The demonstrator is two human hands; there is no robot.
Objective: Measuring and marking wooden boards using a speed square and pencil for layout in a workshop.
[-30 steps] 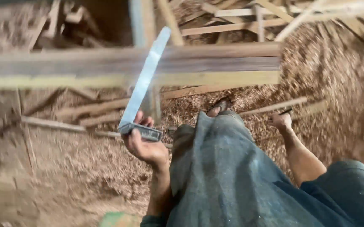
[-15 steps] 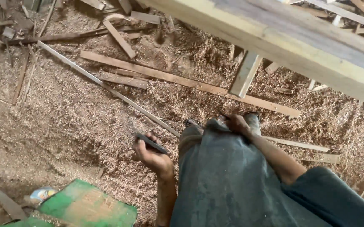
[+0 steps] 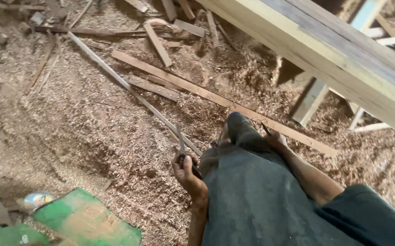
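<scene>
We are looking down past our dark grey trousers (image 3: 261, 200) at a floor (image 3: 83, 132) covered thick with sawdust and wood shavings. Our left hand (image 3: 186, 173) hangs at our left side, its fingers curled closed around the dark stock of a try square (image 3: 182, 148); the thin metal blade of that square sticks up and away from the fist, seen nearly edge-on against the shavings. Our right hand (image 3: 276, 139) rests on the raised knee, with a slim dark pencil-like thing (image 3: 266, 129) poking out from it; the hand is too small and too turned away for us to tell how far its fingers are closed on it.

A long narrow batten (image 3: 129, 86) runs slantwise across the floor from upper left down to just beside the left hand. A longer flat board (image 3: 197, 91) lies near it, passing behind the knee and on toward the right. Shorter offcuts (image 3: 157, 44) lie scattered near the top of the view. A heavy pale timber beam (image 3: 334, 54) crosses the upper right corner, tilted, with a grey upper face, and a short post (image 3: 310, 102) stands under it. At lower left a green-painted panel (image 3: 81, 221), dusted with shavings, lies flat on the floor, with a small blue and white scrap (image 3: 38, 199) just beside its upper edge
</scene>
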